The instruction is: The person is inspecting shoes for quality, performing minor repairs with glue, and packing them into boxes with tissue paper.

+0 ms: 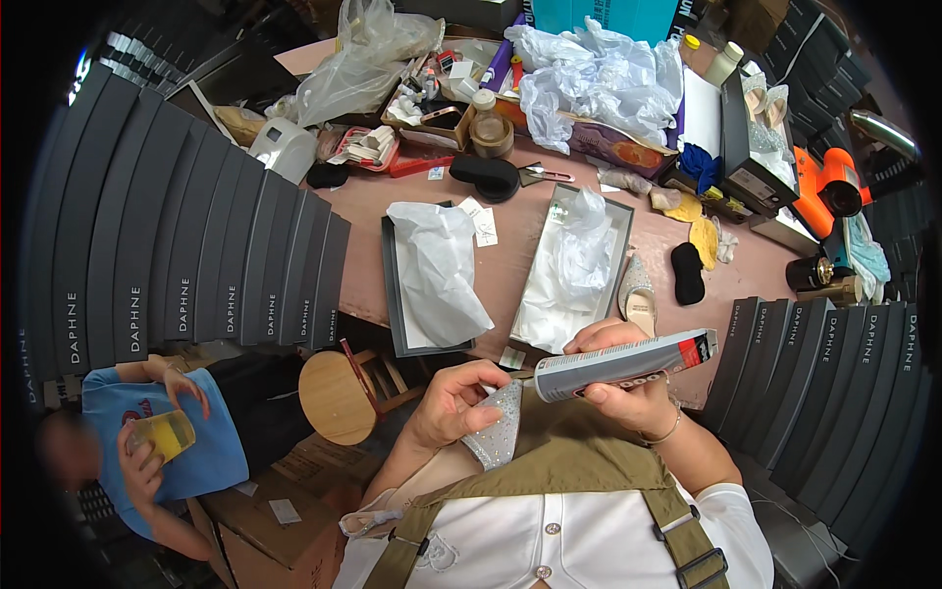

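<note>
My left hand [453, 402] grips a glittery silver pointed shoe [498, 428] in front of my chest, its fingers at the pointed toe. Wrapped around a large grey tube [613, 369] with a red and black end, my right hand [653, 407] holds it tilted. The tube's narrow end is close to the shoe's toe; whether the two touch, I cannot tell. A matching glittery shoe [638, 296] lies on the table beyond the tube. Beside it is an open shoe box [615, 236] with white tissue paper, and farther left another open box [393, 285] with tissue.
Stacked dark shoe boxes [196, 236] line the left; more boxes [824, 383] stand at right. Across the pink table [378, 231] lie a black pad [486, 178], a jar [491, 133] and crumpled paper [599, 79]. A person [201, 432] holding a yellow drink is at left near a wooden stool [334, 398].
</note>
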`<state>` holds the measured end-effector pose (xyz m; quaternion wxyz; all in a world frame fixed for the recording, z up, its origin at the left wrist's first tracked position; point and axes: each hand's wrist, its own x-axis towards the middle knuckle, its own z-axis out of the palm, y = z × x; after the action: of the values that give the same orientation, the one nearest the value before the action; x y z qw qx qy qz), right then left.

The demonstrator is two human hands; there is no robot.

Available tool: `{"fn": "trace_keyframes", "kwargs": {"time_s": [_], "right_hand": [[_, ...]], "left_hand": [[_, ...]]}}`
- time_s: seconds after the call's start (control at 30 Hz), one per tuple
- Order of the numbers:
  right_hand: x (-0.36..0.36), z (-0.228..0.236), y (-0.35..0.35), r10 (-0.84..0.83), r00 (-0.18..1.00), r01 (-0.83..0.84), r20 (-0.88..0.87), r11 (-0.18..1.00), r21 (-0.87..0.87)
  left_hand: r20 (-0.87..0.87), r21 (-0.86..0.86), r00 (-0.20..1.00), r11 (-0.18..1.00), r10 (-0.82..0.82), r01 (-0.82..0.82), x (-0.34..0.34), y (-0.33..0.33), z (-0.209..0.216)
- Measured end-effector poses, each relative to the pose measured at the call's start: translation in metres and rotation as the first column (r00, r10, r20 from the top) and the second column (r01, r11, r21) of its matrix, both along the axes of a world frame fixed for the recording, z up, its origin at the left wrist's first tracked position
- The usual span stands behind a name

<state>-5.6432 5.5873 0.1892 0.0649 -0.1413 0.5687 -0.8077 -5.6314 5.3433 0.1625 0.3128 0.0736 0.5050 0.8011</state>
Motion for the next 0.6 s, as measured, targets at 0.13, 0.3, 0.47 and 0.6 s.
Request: {"fn": "trace_keyframes", "kwargs": {"time_s": [0.13,0.3,0.47,0.6], "right_hand": [[0.0005,-0.0008,-0.0011,0.005,1.0,-0.005,0.004,1.0,-0.015],[0.0009,-0.0007,0.0009,0.017,1.0,-0.017,-0.009,1.0,0.022],[0.0001,-0.0022,-0.0009,0.0,1.0,0.0,-0.021,1.0,0.002],[0.0015,-0.0012,-0.0044,-0.051,0.999,0.052,-0.009,0.997,0.062]], "left_hand": [[-0.001,0.014,1.0,1.0,-0.008,0.008,-0.0005,0.0,-0.0004],[-0.013,0.007,1.0,1.0,-0.007,0.008,-0.0009,0.0001,0.0001],[-0.008,0.01,1.0,1.0,-0.014,0.014,-0.0003,-0.0001,-0.0001],[0.008,0.008,1.0,1.0,-0.02,0.02,0.0002,-0.0008,-0.0015]]}}
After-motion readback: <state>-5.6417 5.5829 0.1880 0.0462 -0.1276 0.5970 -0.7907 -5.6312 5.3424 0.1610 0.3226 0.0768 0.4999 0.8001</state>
